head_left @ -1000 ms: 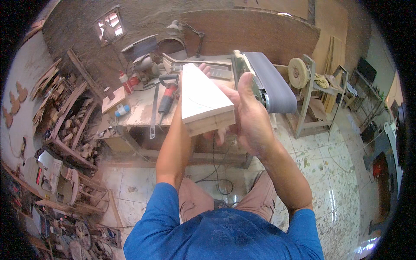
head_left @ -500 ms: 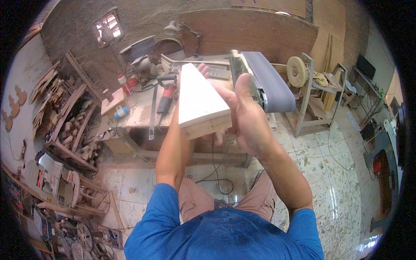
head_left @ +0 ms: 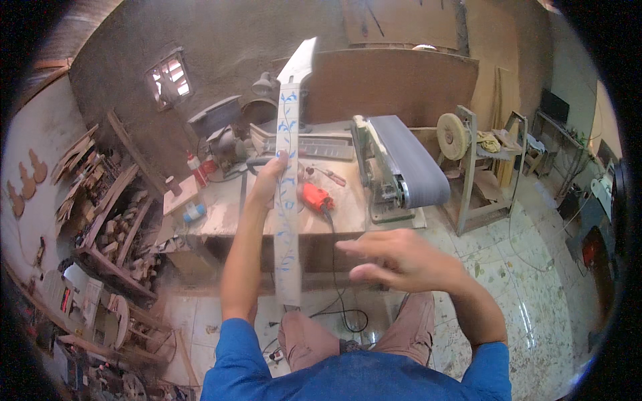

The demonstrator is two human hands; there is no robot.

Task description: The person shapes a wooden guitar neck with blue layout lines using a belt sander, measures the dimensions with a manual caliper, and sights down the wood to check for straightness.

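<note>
A pale guitar neck (head_left: 287, 220) with blue vine-like markings along its face stands nearly upright in front of me, its headstock (head_left: 299, 63) at the top. My left hand (head_left: 269, 177) is closed around it near the middle, thumb on the near edge. The other fingers are mostly hidden behind the neck. To the right of its lower part, my right hand (head_left: 409, 259) hangs in the air, slightly blurred, with thumb and fingers apart and nothing in them.
Behind the neck is a workbench (head_left: 224, 217) bearing a red power tool (head_left: 316, 198) with a cord. A belt sander (head_left: 411, 164) stands at its right end. Further right is a wheel on a wooden frame (head_left: 465, 167). Wood pieces fill a rack (head_left: 114, 234) at left.
The guitar neck has swung from end-on to upright, so its marked face now shows. My right hand has moved away from it, down and to the right. The left hand still holds it.
</note>
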